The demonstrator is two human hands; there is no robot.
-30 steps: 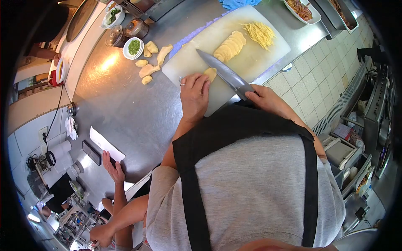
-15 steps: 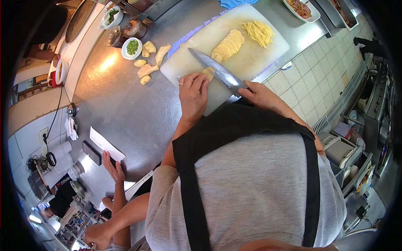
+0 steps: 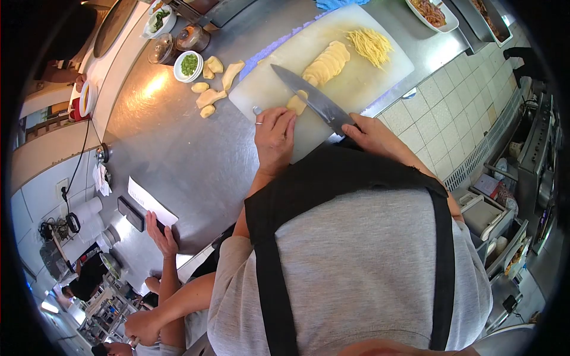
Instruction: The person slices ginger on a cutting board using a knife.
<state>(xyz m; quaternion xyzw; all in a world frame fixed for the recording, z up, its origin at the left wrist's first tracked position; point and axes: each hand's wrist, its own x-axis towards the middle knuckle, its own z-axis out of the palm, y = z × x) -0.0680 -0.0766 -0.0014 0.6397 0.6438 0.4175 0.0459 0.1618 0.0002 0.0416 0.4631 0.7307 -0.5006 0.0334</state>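
My right hand [image 3: 365, 132] is closed around the handle of a broad chef's knife [image 3: 314, 102], its blade lying across the white cutting board [image 3: 255, 89]. On the board's near side, my left hand [image 3: 275, 135] curls its fingers against a pale yellow piece of peeled ginger [image 3: 297, 103], just left of the blade. The fingers partly cover that piece. Beyond the knife lies a fanned row of ginger slices [image 3: 326, 63]. A heap of thin ginger strips [image 3: 369, 47] sits at the far right of the board.
Several peeled ginger chunks [image 3: 211, 98] lie left of the board, beside a white bowl of chopped green herbs [image 3: 189, 65] and jars [image 3: 193, 38]. Another person's hand [image 3: 161, 236] rests by a paper sheet [image 3: 151, 200] and phone [image 3: 130, 213]. A dish [image 3: 433, 15] stands far right.
The knife has shifted slightly and more of the ginger piece by my left fingers shows. At the lower left, another person's head has come into view.
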